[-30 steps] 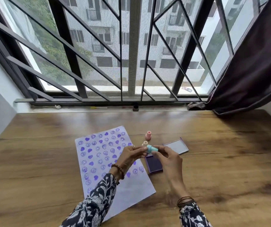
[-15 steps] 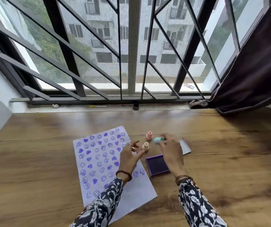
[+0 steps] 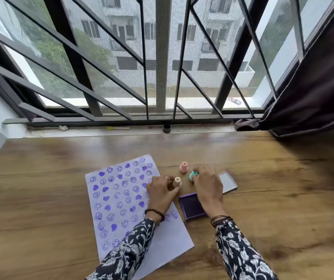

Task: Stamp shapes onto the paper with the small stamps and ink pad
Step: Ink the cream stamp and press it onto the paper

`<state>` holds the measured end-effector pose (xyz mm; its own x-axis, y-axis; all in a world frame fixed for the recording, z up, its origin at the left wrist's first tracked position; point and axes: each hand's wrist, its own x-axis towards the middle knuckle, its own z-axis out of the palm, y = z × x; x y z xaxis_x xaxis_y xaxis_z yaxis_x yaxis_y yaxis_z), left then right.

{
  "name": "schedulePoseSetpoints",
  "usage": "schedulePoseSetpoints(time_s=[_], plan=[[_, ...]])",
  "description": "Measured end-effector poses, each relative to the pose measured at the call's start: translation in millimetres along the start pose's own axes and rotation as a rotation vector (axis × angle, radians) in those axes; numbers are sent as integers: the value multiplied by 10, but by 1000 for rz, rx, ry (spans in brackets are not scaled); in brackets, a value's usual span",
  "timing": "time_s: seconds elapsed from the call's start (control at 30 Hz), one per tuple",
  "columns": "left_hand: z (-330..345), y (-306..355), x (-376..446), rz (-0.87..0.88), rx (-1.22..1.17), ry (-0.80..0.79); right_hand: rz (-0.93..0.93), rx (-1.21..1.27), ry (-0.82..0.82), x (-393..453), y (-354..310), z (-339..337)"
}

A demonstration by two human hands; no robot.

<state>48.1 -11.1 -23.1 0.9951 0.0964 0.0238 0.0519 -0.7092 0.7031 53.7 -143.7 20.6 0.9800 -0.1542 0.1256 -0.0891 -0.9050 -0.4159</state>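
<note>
Head view: three stamps, one ink pad (image 3: 192, 206), one paper (image 3: 121, 199). Left hand (image 3: 160, 194) pinches beige stamp (image 3: 177, 181); right hand (image 3: 207, 184) grips teal stamp (image 3: 192, 176); pink stamp (image 3: 183, 167) stands free.

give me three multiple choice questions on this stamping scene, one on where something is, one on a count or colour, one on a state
1. Where does the ink pad lie?
A. on the paper
B. on the table, right of the paper
C. on the window sill

2. How many small stamps show?
A. two
B. three
C. five

3. What state is the ink pad in?
A. open, lid set aside
B. shut
C. upside down

Answers:
1 B: the purple pad sits on the wooden table beside the paper.
2 B: a pink stamp stands alone, a cream stamp is at the left hand, and a teal stamp is under the right hand.
3 A: its dark ink surface is bare and the lid lies behind it.
</note>
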Motion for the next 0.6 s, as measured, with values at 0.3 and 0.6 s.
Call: schedulePoseSetpoints(time_s=[0.3,0.6], plan=[[-148,28,-188,86,-223,121,-9,353,-96,-187,-227,75],[-249,21,-265,141,-315,96,94,711,-59,-277,-233,31]])
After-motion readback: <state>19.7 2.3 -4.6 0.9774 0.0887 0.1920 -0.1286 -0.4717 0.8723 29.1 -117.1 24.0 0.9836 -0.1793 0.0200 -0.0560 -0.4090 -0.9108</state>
